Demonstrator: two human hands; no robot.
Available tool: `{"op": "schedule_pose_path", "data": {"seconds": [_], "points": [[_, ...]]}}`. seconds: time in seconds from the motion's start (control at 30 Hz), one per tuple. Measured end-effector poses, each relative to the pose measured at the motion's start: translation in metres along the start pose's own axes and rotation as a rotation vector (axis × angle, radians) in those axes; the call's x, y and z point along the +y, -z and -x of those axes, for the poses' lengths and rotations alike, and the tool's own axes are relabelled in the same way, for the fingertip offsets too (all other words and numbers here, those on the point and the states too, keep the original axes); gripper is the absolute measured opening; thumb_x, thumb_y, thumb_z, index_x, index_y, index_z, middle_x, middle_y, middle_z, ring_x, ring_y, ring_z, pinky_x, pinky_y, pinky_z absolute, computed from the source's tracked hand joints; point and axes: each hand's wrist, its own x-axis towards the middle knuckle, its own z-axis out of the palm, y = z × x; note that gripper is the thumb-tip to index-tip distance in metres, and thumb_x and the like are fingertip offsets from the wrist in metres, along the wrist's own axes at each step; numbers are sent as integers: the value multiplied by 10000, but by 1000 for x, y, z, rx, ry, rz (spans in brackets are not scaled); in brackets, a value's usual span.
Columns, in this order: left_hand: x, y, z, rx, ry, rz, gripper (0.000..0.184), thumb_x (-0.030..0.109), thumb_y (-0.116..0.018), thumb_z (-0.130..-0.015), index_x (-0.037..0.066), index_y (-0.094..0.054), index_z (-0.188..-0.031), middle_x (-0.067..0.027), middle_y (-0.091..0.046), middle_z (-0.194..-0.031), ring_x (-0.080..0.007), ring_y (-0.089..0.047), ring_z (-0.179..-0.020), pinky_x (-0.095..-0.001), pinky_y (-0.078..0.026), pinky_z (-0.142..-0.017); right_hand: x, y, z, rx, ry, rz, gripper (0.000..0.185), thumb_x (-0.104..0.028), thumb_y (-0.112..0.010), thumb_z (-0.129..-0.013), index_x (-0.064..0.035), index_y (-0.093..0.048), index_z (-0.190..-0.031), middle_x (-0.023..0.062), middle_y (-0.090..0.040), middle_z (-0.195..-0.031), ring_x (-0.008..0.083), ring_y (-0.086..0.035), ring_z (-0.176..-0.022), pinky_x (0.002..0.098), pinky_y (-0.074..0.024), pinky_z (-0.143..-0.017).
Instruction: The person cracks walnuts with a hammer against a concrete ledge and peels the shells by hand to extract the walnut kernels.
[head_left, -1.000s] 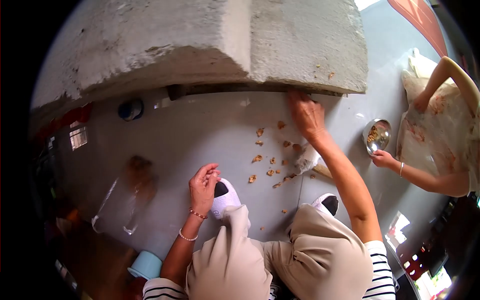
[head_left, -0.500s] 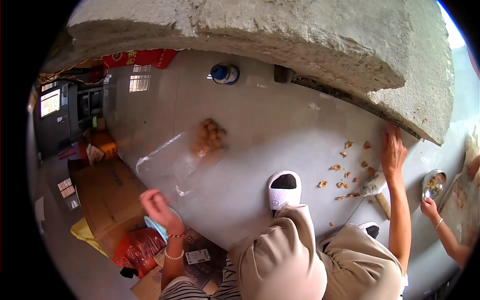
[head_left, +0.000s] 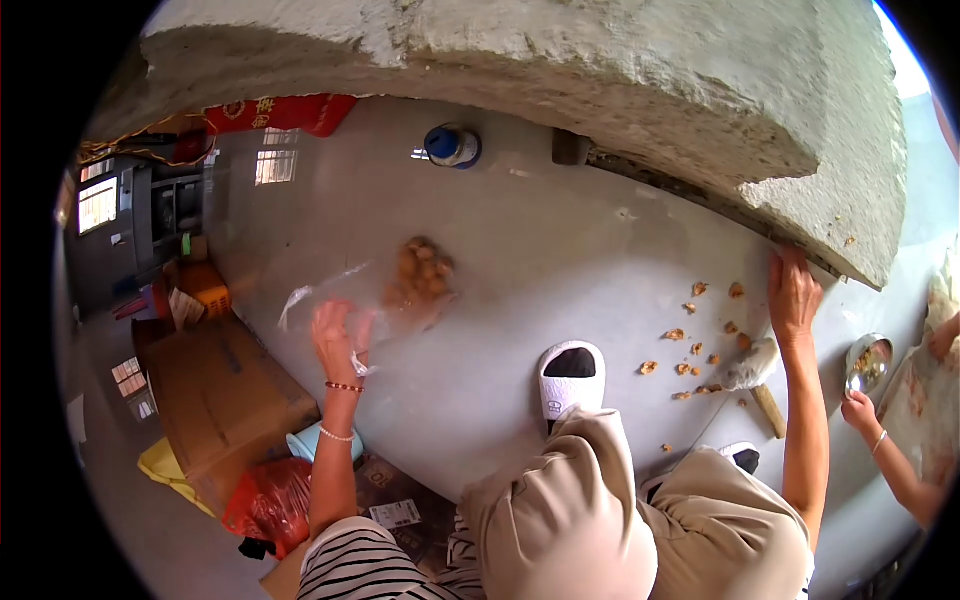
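My left hand (head_left: 338, 335) is at the mouth of a clear plastic bag (head_left: 375, 290), thumb and fingers apart, slightly blurred. Brown walnuts (head_left: 422, 272) lie in the bag's far end. On the right, my right hand (head_left: 795, 295) has its fingers together, with the tips at the lower edge of a large concrete block (head_left: 800, 130). What is under the fingertips is hidden. Beside my right forearm a hammer with a wooden handle (head_left: 768, 410) lies on the floor, its head wrapped in whitish plastic (head_left: 752, 366). Cracked walnut pieces (head_left: 676, 334) are scattered left of it.
At the right, another person's hand (head_left: 858, 410) holds a metal bowl (head_left: 868, 364) with pieces inside. A blue-capped container (head_left: 452, 146) stands near the block. Cardboard boxes (head_left: 220, 390), a red plastic bag (head_left: 268, 500) and a light-blue tub (head_left: 305, 444) are at the lower left.
The view has swung left. My left hand has moved forward from beside my leg, past the boxes, to the plastic bag. My right hand stays at the block's edge.
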Motion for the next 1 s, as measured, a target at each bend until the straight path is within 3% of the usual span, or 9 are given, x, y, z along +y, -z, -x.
{"op": "schedule_pose_path", "data": {"seconds": [0.2, 0.3, 0.5, 0.6, 0.67, 0.77, 0.87, 0.9, 1.0], "points": [[13, -35, 15, -179, -21, 115, 189, 197, -609, -815, 11, -593, -846, -168, -614, -786, -369, -554, -765, -431, -448, -714, 1, -12, -7, 59, 31, 42, 142, -151, -559, -834, -107, -611, -959, 128, -637, -840, 308, -623, -637, 408, -507, -545], [-8, -66, 25, -582, 208, 170, 203, 204, -549, -849, 12, -592, -896, -191, -616, -811, -391, -549, -748, -459, -446, -692, 0, -16, -9, 86, 49, 51, 137, -147, -555, -837, -112, -615, -954, 114, -643, -825, 292, -629, -628, 394, -514, -534], [-7, -67, 29, -913, 237, -179, 217, 207, -508, -870, 21, -576, -957, -234, -602, -886, -395, -547, -790, -449, -455, -705, -1, -11, -5, 0, 17, -80, 99, -108, -598, -814, -103, -618, -911, 106, -640, -777, 276, -628, -638, 370, -507, -540], [-21, -84, 42, -339, 114, -55, 233, 219, -508, -868, 8, -563, -949, -239, -595, -920, -372, -566, -829, -418, -467, -723, -24, 17, 8, -137, 88, -317, 66, -32, -611, -774, -63, -592, -829, 112, -591, -705, 282, -604, -613, 354, -479, -527], [4, -87, 14, -233, 507, 453, 216, 198, -511, -864, -3, -557, -930, -206, -597, -906, -325, -571, -820, -383, -466, -706, -45, 38, 25, -319, 183, -431, 216, 55, -567, -698, -79, -579, -868, 76, -573, -743, 250, -598, -629, 343, -495, -535], [2, -135, -19, 122, 336, 577, 186, 172, -500, -859, -3, -562, -878, -123, -588, -829, -217, -556, -733, -331, -444, -614, -75, 69, 42, -362, 298, -458, 310, 65, -561, -718, -85, -593, -987, 79, -582, -844, 232, -587, -662, 355, -480, -584], [4, -143, -45, -40, 82, 472, 194, 181, -428, -891, 42, -519, -791, -30, -514, -679, -126, -447, -540, -290, -372, -462, -58, 81, 80, -445, 215, -512, 167, 31, -586, -753, -60, -591, -893, 68, -586, -704, 227, -565, -569, 345, -460, -565], [21, -128, -54, -213, 137, 774, 203, 197, -424, -895, 58, -507, -773, -13, -501, -648, -114, -423, -496, -282, -359, -432, -53, 82, 97, -440, 86, -496, 103, 23, -596, -762, -52, -579, -831, 51, -521, -564, 248, -524, -486, 358, -452, -568], [56, -104, -57, -510, 351, 1402, 201, 236, -459, -883, 92, -495, -748, 2, -502, -617, -101, -421, -448, -271, -359, -401, -43, 111, 112, -622, -33, -427, 289, 56, -608, -691, -56, -557, -952, 137, -537, -928, 288, -544, -819, 360, -440, -670]]}}
